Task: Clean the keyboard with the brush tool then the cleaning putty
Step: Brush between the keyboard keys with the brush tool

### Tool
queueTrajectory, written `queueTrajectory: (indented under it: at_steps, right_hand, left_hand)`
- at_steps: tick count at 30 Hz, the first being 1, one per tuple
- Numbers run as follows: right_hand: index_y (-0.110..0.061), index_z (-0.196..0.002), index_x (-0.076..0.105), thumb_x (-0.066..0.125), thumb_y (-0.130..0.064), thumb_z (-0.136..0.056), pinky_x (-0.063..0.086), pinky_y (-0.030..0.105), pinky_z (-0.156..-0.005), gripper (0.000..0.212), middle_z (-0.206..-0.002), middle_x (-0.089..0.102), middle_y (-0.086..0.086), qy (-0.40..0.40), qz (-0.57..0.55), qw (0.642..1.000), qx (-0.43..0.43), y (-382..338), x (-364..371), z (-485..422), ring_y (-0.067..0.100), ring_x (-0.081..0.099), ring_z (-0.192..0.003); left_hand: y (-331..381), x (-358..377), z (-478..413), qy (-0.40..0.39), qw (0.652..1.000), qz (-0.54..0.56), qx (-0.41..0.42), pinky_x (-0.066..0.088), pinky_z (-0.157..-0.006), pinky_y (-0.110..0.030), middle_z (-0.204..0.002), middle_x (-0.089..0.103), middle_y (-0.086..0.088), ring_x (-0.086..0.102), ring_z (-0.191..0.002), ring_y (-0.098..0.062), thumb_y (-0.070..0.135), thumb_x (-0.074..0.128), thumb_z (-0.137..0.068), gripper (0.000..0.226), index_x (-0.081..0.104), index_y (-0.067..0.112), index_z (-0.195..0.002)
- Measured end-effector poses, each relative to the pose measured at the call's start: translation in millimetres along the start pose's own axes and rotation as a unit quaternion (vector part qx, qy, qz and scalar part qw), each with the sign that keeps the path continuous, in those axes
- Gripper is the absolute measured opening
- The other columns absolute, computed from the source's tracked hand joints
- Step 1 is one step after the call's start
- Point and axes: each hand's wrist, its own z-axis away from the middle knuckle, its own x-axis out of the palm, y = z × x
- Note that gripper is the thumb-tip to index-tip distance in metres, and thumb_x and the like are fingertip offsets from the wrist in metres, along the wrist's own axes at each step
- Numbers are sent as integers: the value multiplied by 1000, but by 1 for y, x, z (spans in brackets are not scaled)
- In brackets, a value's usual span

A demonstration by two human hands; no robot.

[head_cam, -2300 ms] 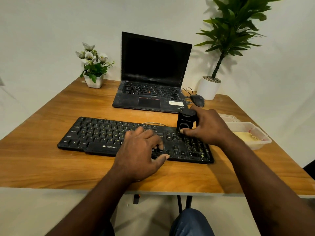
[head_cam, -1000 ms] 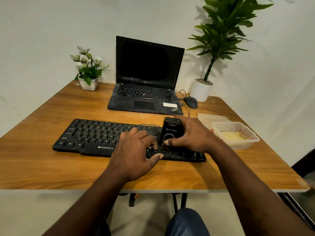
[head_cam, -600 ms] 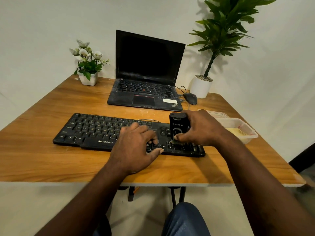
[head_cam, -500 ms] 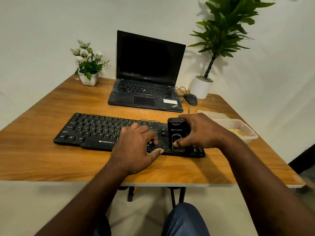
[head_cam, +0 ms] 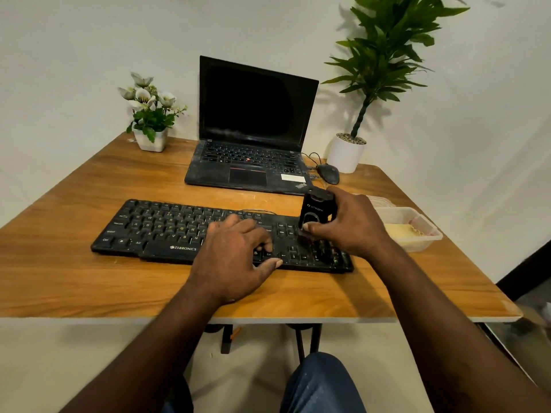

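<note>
A black keyboard (head_cam: 167, 231) lies across the wooden table (head_cam: 89, 281) in front of me. My right hand (head_cam: 348, 225) grips a black brush tool (head_cam: 316, 210) and holds it upright on the keys near the keyboard's right end. My left hand (head_cam: 235, 257) rests on the keys right of the keyboard's middle, fingers loosely bent, thumb at the front edge. Yellow cleaning putty (head_cam: 401, 231) lies in a clear plastic tub (head_cam: 429, 236) just right of the keyboard. The brush bristles are hidden behind my thumb.
An open black laptop (head_cam: 253, 138) stands behind the keyboard, with a mouse (head_cam: 328, 173) and cable at its right. A small flower pot (head_cam: 150, 138) sits at the back left, a tall potted plant (head_cam: 347, 153) at the back right. A clear lid (head_cam: 378, 200) lies behind the tub.
My right hand has swept the brush tool back and forth over the keyboard's right part; it now sits farther back and right than half a second ago. My left hand stays put.
</note>
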Motion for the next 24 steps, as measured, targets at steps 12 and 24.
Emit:
queueTrajectory:
  at_steps: [12, 24]
  right_hand:
    - [-34, -125, 58, 89, -41, -74, 58, 26, -82, 59, -112, 67, -15, -4, -71, 997, 11, -7, 13, 38, 6, 64, -100]
    - [-27, -125, 61, 88, -38, -75, 59, 23, -76, 58, -109, 71, -12, 11, -111, 994, 5, -9, 30, 52, 5, 68, -98]
  left_hand:
    - [-1, -6, 10, 8, 1000, 13, -25, 36, -96, -43, -104, 55, 22, 41, -103, -7, 59, 72, -81, 30, 63, 42, -104]
    - [-1, -12, 11, 32, 995, 59, -73, 37, -94, -41, -113, 47, 22, 39, -110, -7, 51, 82, -76, 59, 55, 40, -127]
